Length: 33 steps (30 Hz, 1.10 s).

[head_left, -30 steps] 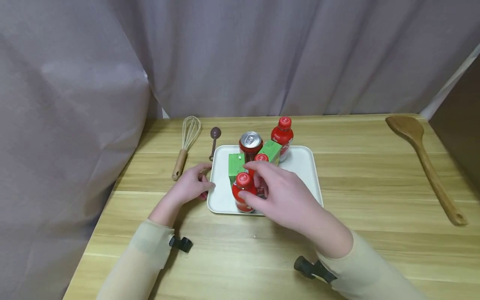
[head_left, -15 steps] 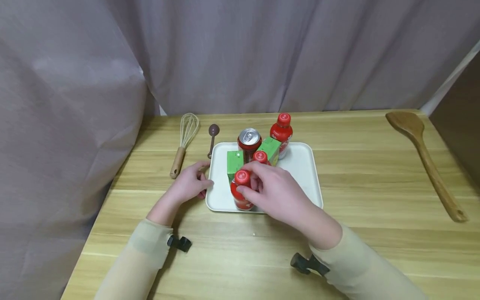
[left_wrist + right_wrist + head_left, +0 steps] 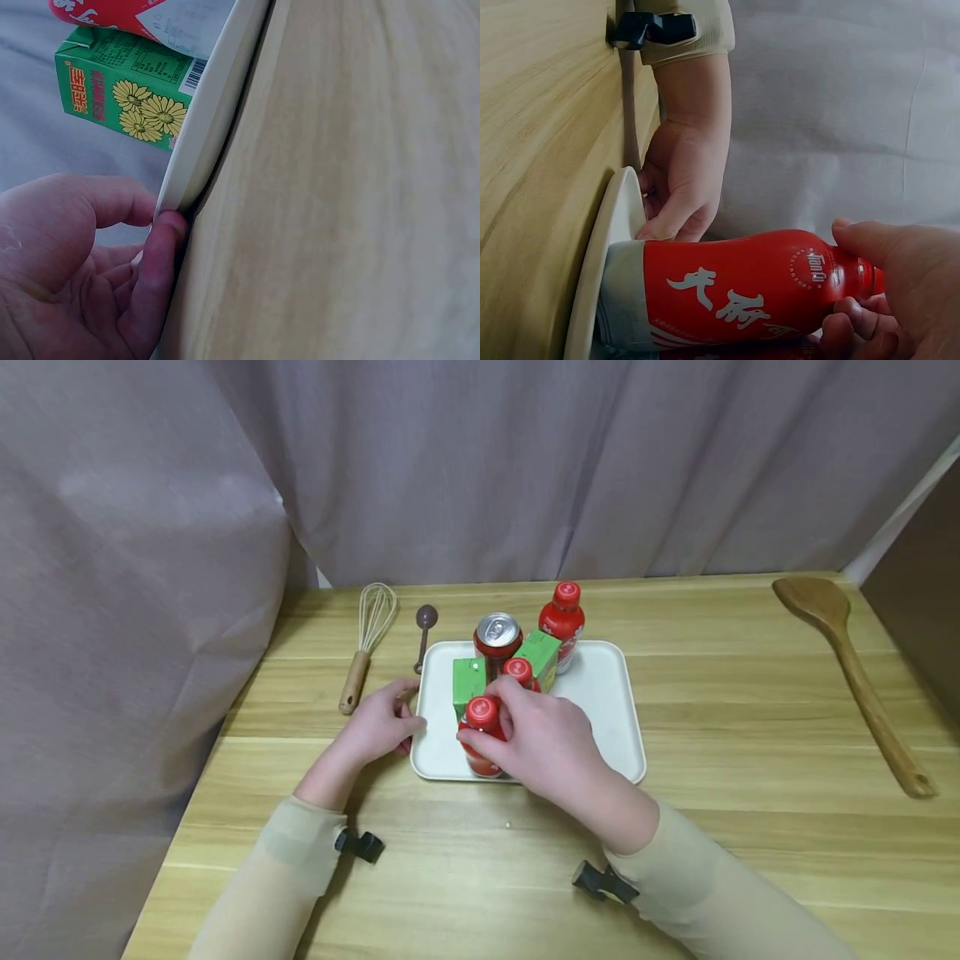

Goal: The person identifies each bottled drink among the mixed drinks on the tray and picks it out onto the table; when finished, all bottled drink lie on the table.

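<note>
Placement or lifting — we cannot tell which — seems underway: our right hand (image 3: 547, 739) is pinching a round red-and-white bottle (image 3: 727, 292) by its neck, inside the white rectangular tray (image 3: 611, 718) near its front edge; our left hand (image 3: 377, 727) is pinching its left rim. Next, we're probably needing upright steadiness.

L hand (image 3: 82, 262) pinches tray (image 3: 212, 112) edge; just inside, green ctn (image 3: 124, 90) w/ yellow flowers (image 3: 150, 112) & red/white btl (image 3: 146, 21); wood desk (image 3: 337, 187) outside.

Behind the light wooden table (image 3: 720, 710) hangs a greyish-purple cloth (image 3: 465, 468) with vertical folds, which covers also the left side. At the right stands a dark brown panel (image 3: 918, 593). The light is soft.
</note>
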Tool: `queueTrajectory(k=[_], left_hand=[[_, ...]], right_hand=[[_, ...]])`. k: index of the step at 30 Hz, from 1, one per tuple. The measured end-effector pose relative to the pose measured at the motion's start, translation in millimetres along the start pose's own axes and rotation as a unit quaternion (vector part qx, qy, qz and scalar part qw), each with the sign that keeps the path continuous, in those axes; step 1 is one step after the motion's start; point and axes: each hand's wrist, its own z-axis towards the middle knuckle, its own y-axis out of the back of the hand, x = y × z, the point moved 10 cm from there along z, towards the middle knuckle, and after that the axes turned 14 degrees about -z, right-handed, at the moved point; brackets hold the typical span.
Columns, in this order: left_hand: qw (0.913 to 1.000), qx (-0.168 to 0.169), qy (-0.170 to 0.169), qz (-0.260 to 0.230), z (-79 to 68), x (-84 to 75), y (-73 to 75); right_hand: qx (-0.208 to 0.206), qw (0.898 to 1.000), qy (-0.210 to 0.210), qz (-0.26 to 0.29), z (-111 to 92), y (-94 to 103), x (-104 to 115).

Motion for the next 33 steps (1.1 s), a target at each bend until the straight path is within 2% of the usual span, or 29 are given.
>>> queueTrajectory(k=[17, 33], left_hand=[[0.9999, -0.002, -0.002, 0.015, 0.3, 0.6, -0.2], [0.9998, -0.008, -0.008, 0.017, 1.2, 1.0, 0.7]], right_hand=[[-0.016, 1.000, 0.000, -0.013, -2.3, -2.3, -0.9], [0.015, 0.999, 0.000, 0.041, -1.0, -4.5, -4.2]])
